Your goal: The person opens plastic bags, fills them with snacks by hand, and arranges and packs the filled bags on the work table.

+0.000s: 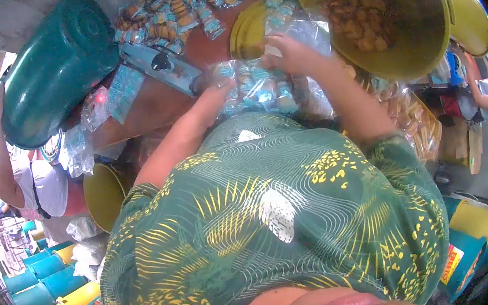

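A clear plastic bag filled with small blue-printed packets lies against my body at the table edge. My left hand is closed on the bag's left side. At its upper right edge, my right hand pinches the plastic, and something white shows at the fingertips. Just left of the bag is a long grey-blue device with a black knob. Many loose blue-printed packets of round biscuits are heaped farther back. A yellow lid rests behind my right hand.
A large yellow tub with brown biscuits leans at the right. At left, a person holds up a green barrel. Empty clear bags hang from the table's left side. A tray of packed sticks sits right; another person's arm shows beyond.
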`<state>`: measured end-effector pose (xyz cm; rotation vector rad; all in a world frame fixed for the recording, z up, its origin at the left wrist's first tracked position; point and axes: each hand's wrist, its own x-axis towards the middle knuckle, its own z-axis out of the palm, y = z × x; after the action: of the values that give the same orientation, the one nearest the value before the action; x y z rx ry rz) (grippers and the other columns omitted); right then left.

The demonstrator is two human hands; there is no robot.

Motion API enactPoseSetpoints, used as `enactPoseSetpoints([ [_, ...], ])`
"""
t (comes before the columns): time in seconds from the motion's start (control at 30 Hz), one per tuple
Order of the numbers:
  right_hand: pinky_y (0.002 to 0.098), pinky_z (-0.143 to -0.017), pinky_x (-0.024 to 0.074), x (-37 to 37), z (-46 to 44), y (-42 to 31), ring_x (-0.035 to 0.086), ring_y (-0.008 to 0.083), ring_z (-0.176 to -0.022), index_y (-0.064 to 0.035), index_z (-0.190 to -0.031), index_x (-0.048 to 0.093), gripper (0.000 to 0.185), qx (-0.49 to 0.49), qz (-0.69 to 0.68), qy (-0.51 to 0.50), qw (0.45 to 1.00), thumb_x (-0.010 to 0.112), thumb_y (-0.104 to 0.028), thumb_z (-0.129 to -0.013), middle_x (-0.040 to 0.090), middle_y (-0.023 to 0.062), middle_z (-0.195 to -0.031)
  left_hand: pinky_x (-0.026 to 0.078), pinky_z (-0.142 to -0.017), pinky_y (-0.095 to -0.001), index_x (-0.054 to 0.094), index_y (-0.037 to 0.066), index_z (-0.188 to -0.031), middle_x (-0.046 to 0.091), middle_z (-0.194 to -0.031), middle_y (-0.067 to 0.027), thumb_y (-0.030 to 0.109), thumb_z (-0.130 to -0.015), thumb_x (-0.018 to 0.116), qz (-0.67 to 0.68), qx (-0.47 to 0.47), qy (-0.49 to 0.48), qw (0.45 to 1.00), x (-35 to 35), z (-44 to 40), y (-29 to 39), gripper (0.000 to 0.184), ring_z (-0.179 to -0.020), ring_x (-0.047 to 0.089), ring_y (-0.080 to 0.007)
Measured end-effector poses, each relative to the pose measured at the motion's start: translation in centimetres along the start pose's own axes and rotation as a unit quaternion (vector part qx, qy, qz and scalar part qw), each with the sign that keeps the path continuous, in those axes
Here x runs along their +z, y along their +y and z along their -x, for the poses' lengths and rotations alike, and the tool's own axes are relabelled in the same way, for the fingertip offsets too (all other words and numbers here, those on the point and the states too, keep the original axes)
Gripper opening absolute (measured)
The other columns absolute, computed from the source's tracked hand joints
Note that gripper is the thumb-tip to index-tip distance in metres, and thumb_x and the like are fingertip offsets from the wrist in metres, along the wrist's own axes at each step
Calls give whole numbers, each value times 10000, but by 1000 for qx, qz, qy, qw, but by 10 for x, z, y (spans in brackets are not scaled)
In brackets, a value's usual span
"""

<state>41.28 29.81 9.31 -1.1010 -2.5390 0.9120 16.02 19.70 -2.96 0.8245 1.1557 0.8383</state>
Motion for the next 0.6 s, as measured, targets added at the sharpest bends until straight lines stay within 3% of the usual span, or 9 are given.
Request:
enactPoseSetpoints([
  [0.03,481,-1060,455,5,7,-3,600,327,-1228,-120,-1332,637,463,-53,64,102,991,604,-416,-978,621,135,-1354,455,-1016,-408,491,42,-1435,584,-1353,-124,406,-1039,530,25,-2,-19,1000,-2,1,0,540,-1156,589,-256],
  [0.07,518,-1079,424,12,16,-6,565,339,-1270,-124,-1338,628,456,-65,116,88,987,597,-399,-977,599,130,-1381,430,-1031,-400,475,41,-1452,556,-1387,-126,420,-1041,521,50,-7,-38,998,-3,3,-3,561,-1184,558,-254],
  [0.13,593,-1118,361,35,35,-7,494,365,-1354,-130,-1349,611,444,-90,217,62,970,582,-366,-975,554,118,-1434,457,-1001,-405,505,32,-1410,584,-1335,-123,411,-1051,497,28,57,35,997,14,23,12,522,-1159,574,-252],
  [0.17,604,-1132,328,61,41,2,433,340,-1409,-139,-1408,550,467,-81,249,97,960,599,-300,-972,523,100,-1476,470,-986,-407,520,27,-1389,598,-1309,-122,406,-1057,485,16,86,72,994,20,30,18,505,-1147,582,-252],
  [0.27,632,-1146,285,59,43,0,388,356,-1438,-151,-1452,502,504,-39,229,61,971,582,-312,-981,460,93,-1534,512,-929,-416,554,14,-1321,621,-1244,-131,358,-1080,428,99,48,104,988,1,-1,-2,439,-1111,607,-255],
  [0.37,657,-1139,268,57,44,-18,369,383,-1446,-168,-1492,458,560,-58,267,104,956,528,-411,-992,430,87,-1564,531,-900,-424,558,13,-1304,624,-1233,-142,308,-1093,385,101,28,102,989,1,3,0,402,-1077,625,-263],
  [0.47,674,-1131,259,73,48,-13,367,380,-1448,-170,-1500,447,566,-77,278,72,955,530,-404,-991,410,83,-1580,544,-904,-413,603,36,-1293,667,-1186,-139,326,-1117,332,78,70,94,990,0,-7,-9,434,-1030,664,-254],
  [0.57,618,-1143,292,65,43,-11,396,393,-1427,-163,-1483,474,563,-75,247,49,965,546,-409,-982,433,118,-1560,544,-905,-405,626,16,-1253,683,-1144,-141,298,-1113,369,21,49,123,991,-6,-11,-2,407,-997,672,-248],
  [0.6,589,-1144,308,58,43,-8,408,396,-1417,-152,-1474,485,570,-91,177,56,978,566,-412,-973,444,132,-1549,542,-886,-392,641,15,-1249,690,-1139,-142,294,-1106,384,-2,79,120,990,-7,-9,4,405,-994,673,-230],
])
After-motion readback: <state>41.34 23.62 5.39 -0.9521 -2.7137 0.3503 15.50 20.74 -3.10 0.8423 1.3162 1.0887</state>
